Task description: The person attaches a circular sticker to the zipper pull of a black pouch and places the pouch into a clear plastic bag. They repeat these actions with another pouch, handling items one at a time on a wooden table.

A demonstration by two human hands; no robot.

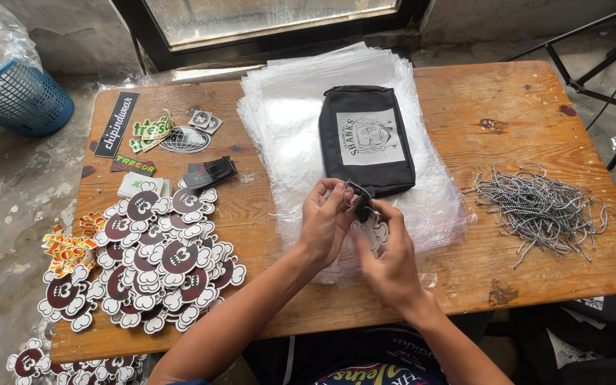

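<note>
My left hand point(324, 221) and my right hand point(388, 251) meet above the near edge of a stack of clear plastic bags point(286, 121). Between their fingertips they pinch a small dark tag point(363, 207) with a thin ball chain looped at it and a pale flat cutout hanging below. Just beyond the hands lies a black zip pouch point(365, 135) with a white printed patch, resting on the plastic bags.
A pile of silver ball chains point(540, 207) lies at the right of the wooden table point(493, 93). Maroon and white die-cut stickers point(151, 257) cover the left side, with other stickers and black tags point(212, 171) behind. A blue basket point(16, 96) stands on the floor at left.
</note>
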